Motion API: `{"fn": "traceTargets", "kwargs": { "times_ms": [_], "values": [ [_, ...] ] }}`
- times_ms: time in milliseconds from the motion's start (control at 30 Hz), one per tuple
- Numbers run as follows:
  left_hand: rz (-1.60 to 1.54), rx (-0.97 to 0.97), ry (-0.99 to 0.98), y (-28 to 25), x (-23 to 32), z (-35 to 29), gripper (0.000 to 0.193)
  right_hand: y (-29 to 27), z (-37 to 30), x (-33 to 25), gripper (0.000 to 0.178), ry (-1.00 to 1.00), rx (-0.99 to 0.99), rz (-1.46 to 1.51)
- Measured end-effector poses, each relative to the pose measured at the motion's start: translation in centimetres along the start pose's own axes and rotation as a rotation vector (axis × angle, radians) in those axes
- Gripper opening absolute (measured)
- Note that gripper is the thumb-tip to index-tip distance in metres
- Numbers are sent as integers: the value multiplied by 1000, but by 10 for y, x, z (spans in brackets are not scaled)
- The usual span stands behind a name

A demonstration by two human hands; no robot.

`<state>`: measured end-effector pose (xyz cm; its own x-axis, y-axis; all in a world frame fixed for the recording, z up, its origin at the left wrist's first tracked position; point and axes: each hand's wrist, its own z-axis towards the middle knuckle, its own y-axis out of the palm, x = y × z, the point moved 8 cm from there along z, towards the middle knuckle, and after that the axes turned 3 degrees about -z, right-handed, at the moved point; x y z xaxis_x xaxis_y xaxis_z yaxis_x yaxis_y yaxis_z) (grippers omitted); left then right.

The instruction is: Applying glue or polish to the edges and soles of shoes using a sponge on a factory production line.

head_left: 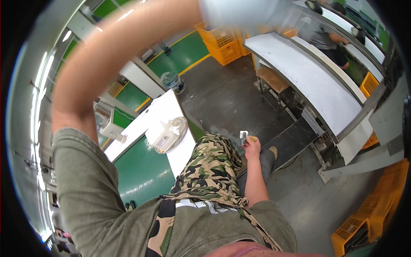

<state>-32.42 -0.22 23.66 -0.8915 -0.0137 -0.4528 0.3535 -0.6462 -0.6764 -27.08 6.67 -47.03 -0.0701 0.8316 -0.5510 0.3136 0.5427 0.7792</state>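
Observation:
My left arm is raised close across the top of the head view. Where its hand would be, a pale blue-white blur (244,13) hides the fingers, and I cannot make out whether it is a glove or a held thing. My right hand (252,149) is low in front of my camouflage apron (209,165), its fingers closed on a small tool with a white block-like end (243,134). A bit of yellow shows by the fingers. To the left, a white tub (165,136) with crumpled white material on it rests on the white-topped table (185,160).
A long white-topped bench (308,73) runs along the right, with a wooden stool (272,79) beside it. Orange crates (222,47) stand at the back, more (355,231) at the lower right. A bucket (171,81) is on the floor. A person (321,36) sits beyond the bench.

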Motion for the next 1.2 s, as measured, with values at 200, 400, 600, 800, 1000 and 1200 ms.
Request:
{"fn": "traceTargets", "kwargs": {
  "times_ms": [200, 400, 600, 800, 1000, 1200],
  "values": [
    [-462, -1242, -967, 58, 112, -434, 63, -8, 2, 15, 11, 82, 26, -37],
    [-353, -1004, -2104, -39, 328, -788, 59, -31, 14, 20, 4, 103, 79, -59],
    [-606, -70, -3197, -56, 582, -880, 34, -35, 7, 17, 9, 98, 104, -110],
    [-772, -268, -3046, -18, 620, -898, 34, -26, 5, 28, 12, 207, -54, -320],
    [-814, 87, -3158, 1, 634, -921, 27, -13, 4, 22, 18, 251, 143, -463],
    [-1148, -52, -3188, 1, 642, -927, 30, 70, 3, 48, 15, 293, 17, -394]
  ]
}}
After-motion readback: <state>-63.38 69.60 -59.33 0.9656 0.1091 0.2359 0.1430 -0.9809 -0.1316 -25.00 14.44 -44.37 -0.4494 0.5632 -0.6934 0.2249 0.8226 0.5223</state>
